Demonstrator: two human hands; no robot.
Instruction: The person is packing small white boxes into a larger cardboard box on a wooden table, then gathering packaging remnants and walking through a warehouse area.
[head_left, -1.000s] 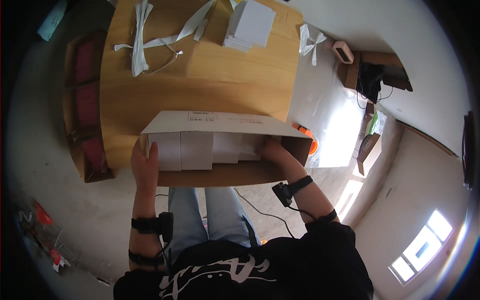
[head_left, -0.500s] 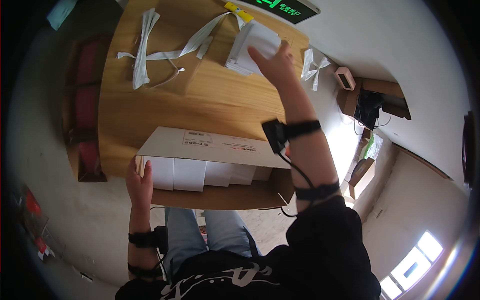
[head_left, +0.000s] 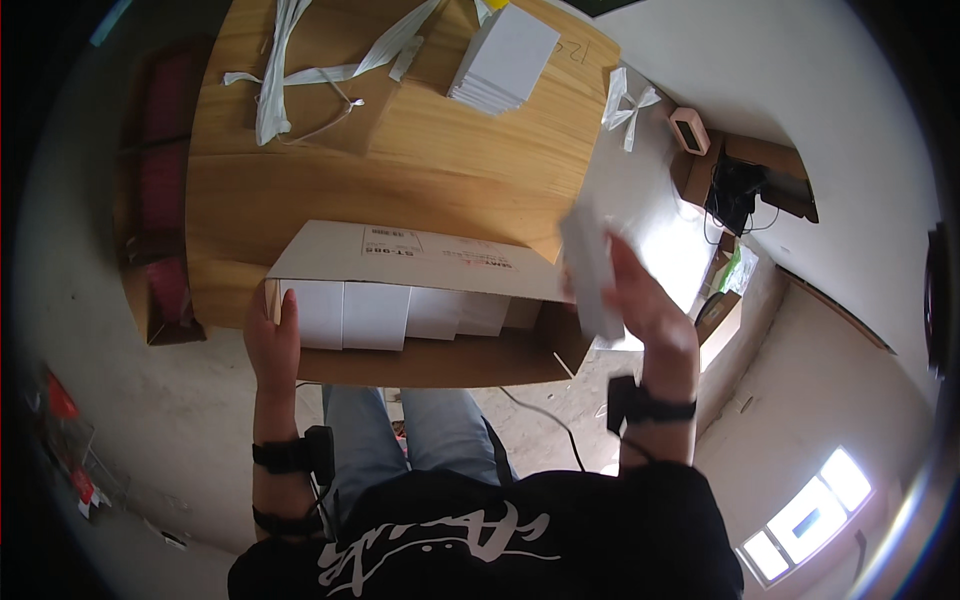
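Observation:
A carton (head_left: 430,367) with white outer faces and a brown inside lies on its side at the table's near edge, its open side facing me. Several white boxes (head_left: 375,316) stand in a row inside, from its left end past the middle. My left hand (head_left: 271,340) is closed on the carton's left end, thumb along the edge. Beside the right end, my right hand (head_left: 638,292) grips a flat white box (head_left: 588,268), held upright and smeared by motion. Farther back on the table rests a stack of flat white pieces (head_left: 507,58).
White plastic strapping (head_left: 275,85) lies at the back left of the wooden table (head_left: 380,190). A knotted white strip (head_left: 628,110) is beyond its right edge. Boxes with pink contents (head_left: 165,200) stand along the left. A cable (head_left: 545,418) hangs below the carton.
My right hand has come back from the stack toward the carton's right end, now with a flat white box in it. My left hand still holds the carton.

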